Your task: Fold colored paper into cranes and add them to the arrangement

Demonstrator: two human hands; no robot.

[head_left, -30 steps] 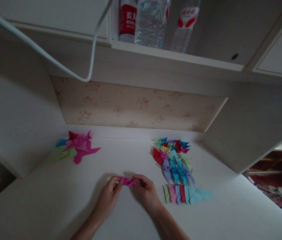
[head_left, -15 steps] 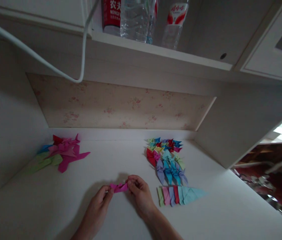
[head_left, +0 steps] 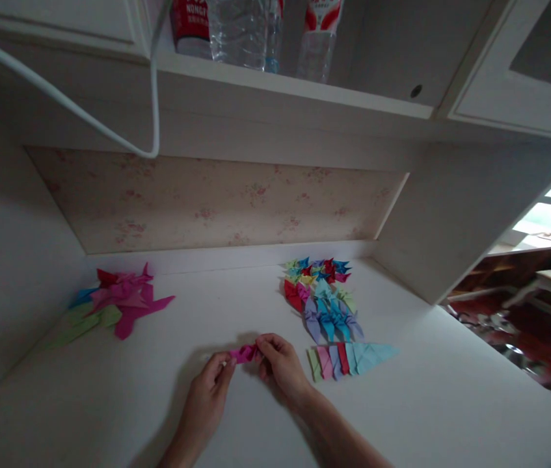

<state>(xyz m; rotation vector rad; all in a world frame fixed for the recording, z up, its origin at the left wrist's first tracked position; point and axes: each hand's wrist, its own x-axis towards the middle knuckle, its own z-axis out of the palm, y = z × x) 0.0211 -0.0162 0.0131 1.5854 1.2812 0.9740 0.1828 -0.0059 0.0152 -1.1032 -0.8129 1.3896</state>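
Observation:
Between my two hands is a small piece of folded magenta paper (head_left: pixel 244 353), held just above the white desk. My left hand (head_left: pixel 211 385) pinches its left end between thumb and fingers. The right end is gripped by my right hand (head_left: pixel 282 368), whose curled fingers partly hide it. To the right lies a fanned row of folded paper strips (head_left: pixel 341 361) in green, pink, lilac, red and pale blue. Behind that row, several folded paper cranes (head_left: pixel 324 315) in blue, lilac, red and other colours are packed together.
A loose pile of larger pink, red, blue and green folded papers (head_left: pixel 126 299) lies at the back left. Overhead, a shelf (head_left: pixel 295 88) holds plastic bottles (head_left: pixel 239 36). A white cable (head_left: pixel 60 97) hangs at upper left. The desk's right edge (head_left: pixel 509 370) borders the room.
The view has shifted a little. Both hands still grip the magenta paper, which has moved slightly right and up in the picture and is turned a little. The other papers lie as before.

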